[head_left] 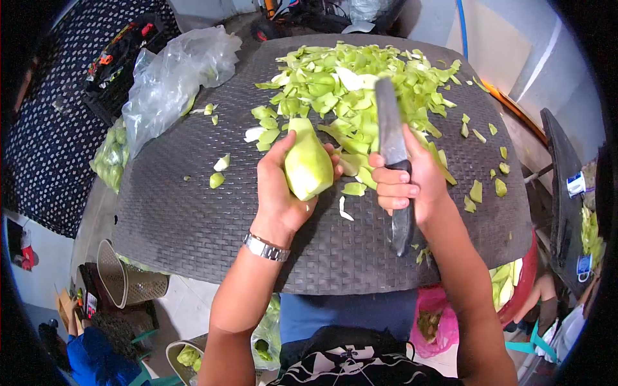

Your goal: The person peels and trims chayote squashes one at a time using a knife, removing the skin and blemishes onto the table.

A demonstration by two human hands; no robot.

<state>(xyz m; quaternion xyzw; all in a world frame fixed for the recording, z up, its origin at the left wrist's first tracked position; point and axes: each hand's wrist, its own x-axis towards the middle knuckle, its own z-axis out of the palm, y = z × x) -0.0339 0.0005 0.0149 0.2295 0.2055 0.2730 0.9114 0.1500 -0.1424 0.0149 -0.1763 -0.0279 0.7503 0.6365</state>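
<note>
A pale green peeled fruit or vegetable (308,159) rests in my left hand (281,183), whose fingers and thumb wrap round its sides. A watch with a metal band is on that wrist. To the right, my right hand (412,177) grips the black handle of a knife (389,119). The blade points up and away from me, over a pile of green peelings (351,83), apart from the green piece. The blade looks slightly blurred. Both hands are above the dark woven table (212,219).
A clear plastic bag (174,77) lies at the table's left edge, above a bag of green pieces (112,157). Loose scraps dot the table. Below stand a beige basket (138,283), a pink bag (444,328) and a red tub (524,283). Other people are at lower left and right.
</note>
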